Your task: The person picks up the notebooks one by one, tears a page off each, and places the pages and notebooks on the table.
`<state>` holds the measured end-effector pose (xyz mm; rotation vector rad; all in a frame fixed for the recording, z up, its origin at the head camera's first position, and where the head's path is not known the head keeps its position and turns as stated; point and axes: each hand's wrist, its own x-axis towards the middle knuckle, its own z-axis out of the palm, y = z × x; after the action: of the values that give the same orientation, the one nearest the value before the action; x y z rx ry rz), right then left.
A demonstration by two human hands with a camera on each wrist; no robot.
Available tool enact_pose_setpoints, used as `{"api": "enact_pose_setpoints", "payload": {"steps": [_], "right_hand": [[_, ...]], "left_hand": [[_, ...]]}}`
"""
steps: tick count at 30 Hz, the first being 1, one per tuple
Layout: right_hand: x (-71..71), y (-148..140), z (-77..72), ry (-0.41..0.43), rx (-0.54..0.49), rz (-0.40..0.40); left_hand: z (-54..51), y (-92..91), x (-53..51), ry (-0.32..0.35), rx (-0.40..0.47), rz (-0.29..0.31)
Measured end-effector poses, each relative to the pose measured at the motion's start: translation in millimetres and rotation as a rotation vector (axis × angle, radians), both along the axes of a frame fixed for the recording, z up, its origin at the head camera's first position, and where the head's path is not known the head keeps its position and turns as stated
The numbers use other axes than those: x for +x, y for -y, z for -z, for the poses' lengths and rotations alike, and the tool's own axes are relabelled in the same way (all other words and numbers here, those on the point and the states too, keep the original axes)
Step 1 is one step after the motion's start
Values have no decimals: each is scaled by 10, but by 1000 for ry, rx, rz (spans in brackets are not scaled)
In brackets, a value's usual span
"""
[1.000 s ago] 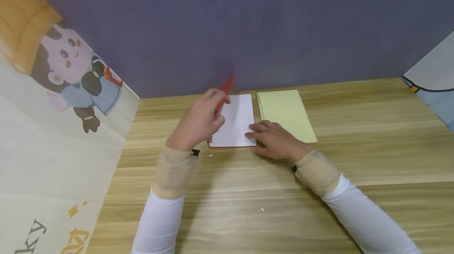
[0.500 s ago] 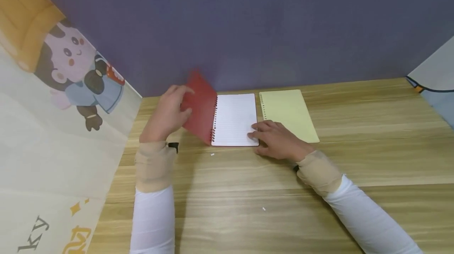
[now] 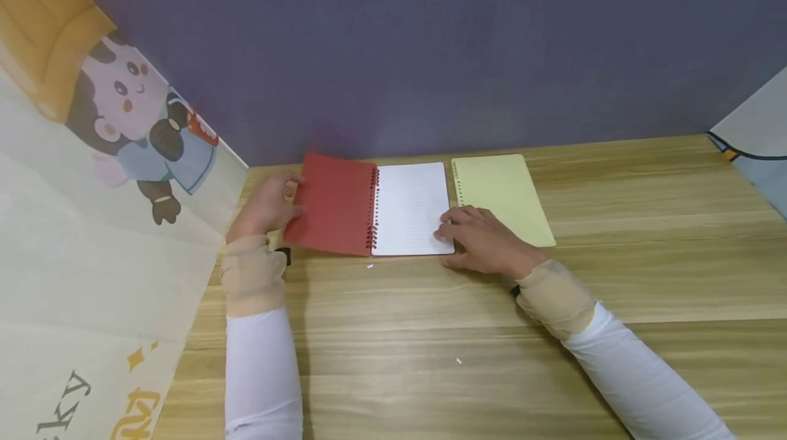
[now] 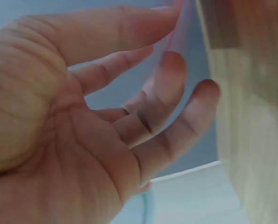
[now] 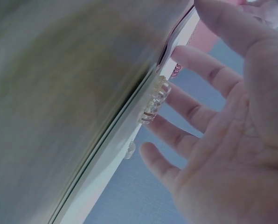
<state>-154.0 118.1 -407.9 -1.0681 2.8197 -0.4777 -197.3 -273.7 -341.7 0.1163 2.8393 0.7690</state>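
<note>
Notebook (image 3: 372, 211) at centre frame, red cover (image 3: 335, 206) nearly flat!
Left hand (image 3: 263, 206), fingers spread, should lower it gently; right hand (image 3: 482, 238), spread too, should steady the page (image 3: 410, 204).

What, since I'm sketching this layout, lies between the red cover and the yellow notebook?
In the head view, the red coil binding, the white page and a thin strip of table, with the right hand at the page's edge.

Red cover (image 3: 338, 204); right of it, white ruled page (image 3: 408, 211), then pale-yellow notebook (image 3: 504, 190); behind, slate-blue panel (image 3: 443, 50); beneath, tan wood-grained bench (image 3: 393, 331).
</note>
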Motion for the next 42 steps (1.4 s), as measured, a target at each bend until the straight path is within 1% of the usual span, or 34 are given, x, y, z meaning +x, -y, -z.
{"api": "enact_pose_setpoints", "payload": {"steps": [2,5,11,14,18,21,22,24,26,28,30,32,34,36,39,41,42], "right_hand": [[-8,3,3,-6,0,7],[-22,8,10,-16,2,16],[-43,17,15,-39,-3,9],[-57,17,29,-54,-1,5],[-71,15,35,-60,-2,5],[-80,13,36,-60,1,7],[-84,12,37,-60,3,8],[-92,10,39,-56,7,9],[-99,10,41,-53,11,9],[-104,10,41,-51,14,8],[-108,11,39,-50,17,6],[-110,11,37,-50,20,7],[-112,11,37,-49,23,7],[-113,13,40,-49,29,7],[-123,11,57,-73,45,-5],[-130,7,66,-96,59,-15],[-133,4,69,-107,64,-20]], "left_hand": [[68,30,-24,48,4,-15],[163,57,-57,92,-2,-13],[330,89,-104,148,24,-1],[378,86,-119,163,21,0],[371,42,-118,175,-47,-4],[316,-46,-117,178,-97,0],[295,-86,-118,178,-103,2],[257,-193,-123,157,-103,15],[243,-326,-140,113,-90,45],[254,-475,-162,60,-80,93],[291,-626,-190,9,-73,149],[343,-766,-211,-16,-61,197],[400,-876,-219,-4,-65,227],[458,-934,-223,54,-64,230],[514,-937,-217,136,-102,213],[525,-919,-216,168,-123,201],[518,-914,-211,171,-136,197]]}}
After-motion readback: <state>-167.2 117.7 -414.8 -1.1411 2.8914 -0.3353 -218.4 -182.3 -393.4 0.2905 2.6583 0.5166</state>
